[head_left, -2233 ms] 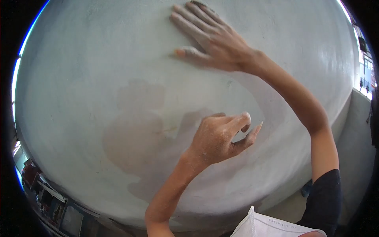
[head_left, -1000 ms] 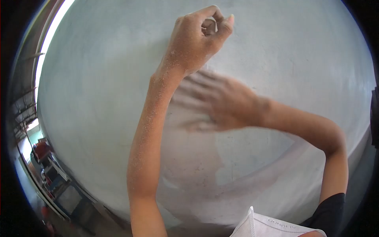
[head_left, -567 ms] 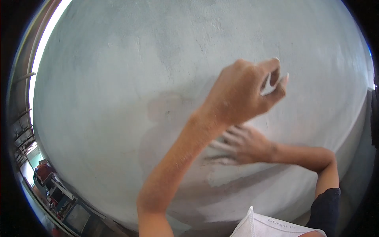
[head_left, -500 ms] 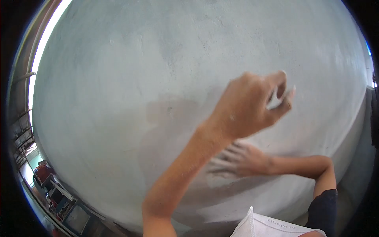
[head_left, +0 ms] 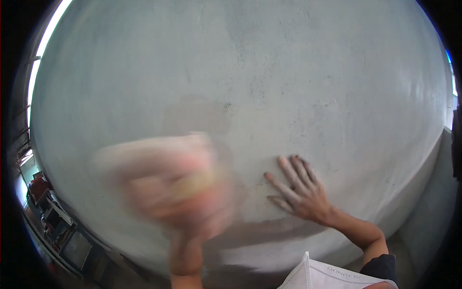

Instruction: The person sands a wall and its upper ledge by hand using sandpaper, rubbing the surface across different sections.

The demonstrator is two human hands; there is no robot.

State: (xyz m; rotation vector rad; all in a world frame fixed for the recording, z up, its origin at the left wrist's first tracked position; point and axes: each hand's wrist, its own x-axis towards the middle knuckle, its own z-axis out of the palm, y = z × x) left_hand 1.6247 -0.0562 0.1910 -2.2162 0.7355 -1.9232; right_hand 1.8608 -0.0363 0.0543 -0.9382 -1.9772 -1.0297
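A grey plastered wall point(head_left: 269, 72) with small dark pits and streaks fills most of the view. In front of its lower left part is my left hand point(head_left: 173, 188), heavily smeared by motion. Pale, pinkish and yellowish patches show in that blur; whether the hand holds something cannot be made out. To the right of it, my right hand point(head_left: 305, 195) lies against the wall, palm side in, with its dusty fingers spread and nothing in them. The shadows of my arms and head fall on the wall around both hands.
A white mask point(head_left: 332, 277) juts into the bottom edge of the view. Stacked dark furniture or boxes point(head_left: 77, 245) stand at the lower left. A lower grey wall section point(head_left: 428, 188) adjoins on the right, and bright openings show at the far left.
My left hand has swung left and down, away from in front of the right arm. My right hand has shifted slightly right, its fingers now pointing more upward. The view has turned slightly.
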